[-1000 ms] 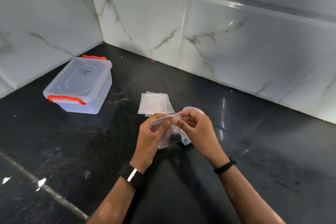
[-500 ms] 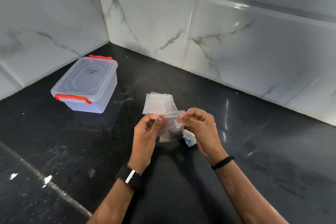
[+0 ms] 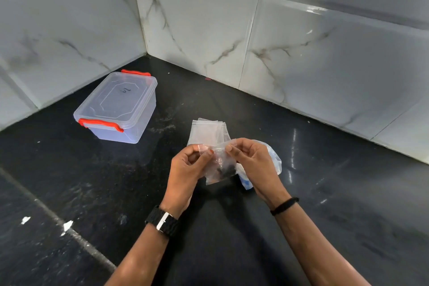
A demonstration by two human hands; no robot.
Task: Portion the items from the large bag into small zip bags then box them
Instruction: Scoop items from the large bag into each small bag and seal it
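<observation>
**Zip bag held between both hands**

Zip bag [image 3: 219, 166] hangs above the counter [image 3: 325, 193], zip edge up and level. Left hand [image 3: 185, 169] and right hand [image 3: 255, 165] each pinch one end of that edge. Dark bits sit at its bottom. Closed box [image 3: 116, 107] lies well left.

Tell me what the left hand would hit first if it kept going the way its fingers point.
The left hand pinches the small zip bag with fingers aimed rightward, so it would likely meet the right hand first, though depth is unclear.
</observation>
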